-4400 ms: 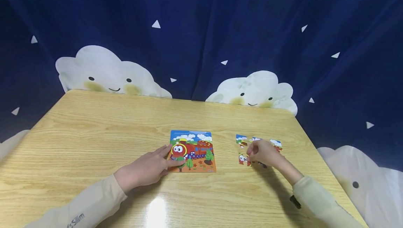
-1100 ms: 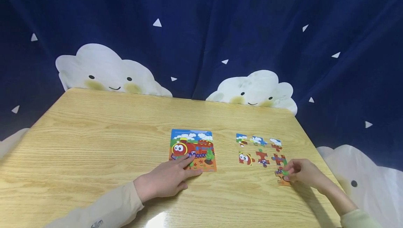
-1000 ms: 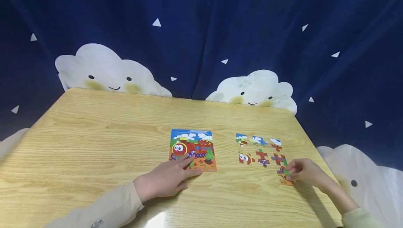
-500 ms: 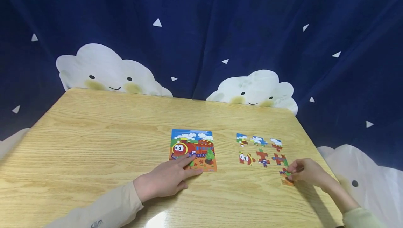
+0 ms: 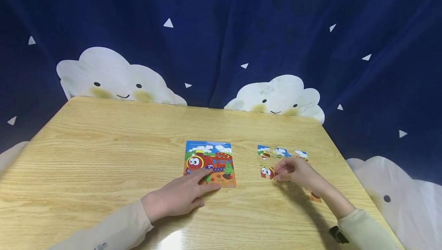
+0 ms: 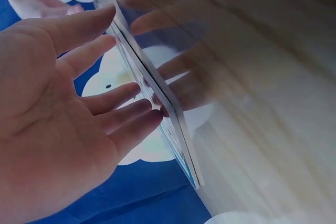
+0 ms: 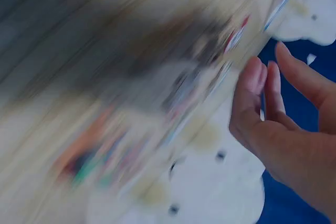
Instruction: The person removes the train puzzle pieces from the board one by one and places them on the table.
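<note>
My left hand (image 5: 177, 196) rests with extended fingers on the lower left of a square train picture puzzle (image 5: 226, 156). In the left wrist view, the fingertips of that hand (image 6: 79, 108) meet the puzzle's edge (image 6: 152, 85). My right hand (image 5: 297, 171) hovers over the loose pieces, thumb and fingers bent, right beside the puzzle piece with the eyes (image 5: 266, 172). The right wrist view shows a gap between thumb and fingers of this hand (image 7: 283, 114), with nothing in it. The middle pieces are hidden under the hand.
A row of sky pieces, with one at left (image 5: 263, 149), one in the middle (image 5: 281, 152) and one at right (image 5: 301, 154), lies behind the right hand. An orange corner piece (image 5: 315, 197) lies below the forearm. The wooden table (image 5: 121, 138) ends at a dark blue curtain (image 5: 207, 31).
My right hand has let go of the orange corner piece after sliding it slightly right, and has moved left and away to the eye piece. The left hand stays on the puzzle.
</note>
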`<act>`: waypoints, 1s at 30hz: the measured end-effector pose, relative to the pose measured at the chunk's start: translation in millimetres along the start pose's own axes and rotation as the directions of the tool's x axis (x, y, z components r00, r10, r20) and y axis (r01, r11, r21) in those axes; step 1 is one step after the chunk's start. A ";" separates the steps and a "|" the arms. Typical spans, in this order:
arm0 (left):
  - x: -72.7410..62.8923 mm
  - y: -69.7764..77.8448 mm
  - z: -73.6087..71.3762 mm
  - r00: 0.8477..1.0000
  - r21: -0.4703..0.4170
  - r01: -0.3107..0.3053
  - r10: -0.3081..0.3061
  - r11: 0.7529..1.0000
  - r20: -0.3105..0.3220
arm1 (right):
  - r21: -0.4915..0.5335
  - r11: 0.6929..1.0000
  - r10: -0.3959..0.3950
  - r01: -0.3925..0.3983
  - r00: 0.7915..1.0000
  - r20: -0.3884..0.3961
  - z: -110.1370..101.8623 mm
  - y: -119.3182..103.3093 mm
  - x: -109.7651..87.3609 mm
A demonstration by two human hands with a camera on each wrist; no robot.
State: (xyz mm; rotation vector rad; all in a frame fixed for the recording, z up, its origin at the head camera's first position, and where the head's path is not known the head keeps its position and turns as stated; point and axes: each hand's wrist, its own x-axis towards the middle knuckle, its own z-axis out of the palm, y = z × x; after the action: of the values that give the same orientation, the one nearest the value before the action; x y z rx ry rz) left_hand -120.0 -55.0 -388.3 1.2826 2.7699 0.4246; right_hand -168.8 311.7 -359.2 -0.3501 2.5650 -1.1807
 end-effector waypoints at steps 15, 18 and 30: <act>-21.8 -8.6 -5.2 0.998 0.030 -0.017 0.019 0.999 -0.059 | 0.270 0.963 -0.041 0.002 0.989 0.140 95.1 -64.5 64.6; -24.5 -9.5 -5.2 0.998 0.054 -0.020 0.023 0.998 -0.064 | 0.257 0.966 -0.033 -0.001 0.991 0.127 102.0 -67.7 68.6; -24.5 -11.3 -0.1 0.996 0.065 -0.013 0.019 0.998 -0.084 | 0.225 0.973 0.028 -0.047 0.996 0.084 112.3 -71.6 77.0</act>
State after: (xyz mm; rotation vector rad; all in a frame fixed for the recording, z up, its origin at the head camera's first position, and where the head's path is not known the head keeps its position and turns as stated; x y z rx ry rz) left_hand -112.4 -80.6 -392.8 1.3317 2.8669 0.4033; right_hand -192.5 162.2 -386.4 -0.2891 2.3274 -1.3983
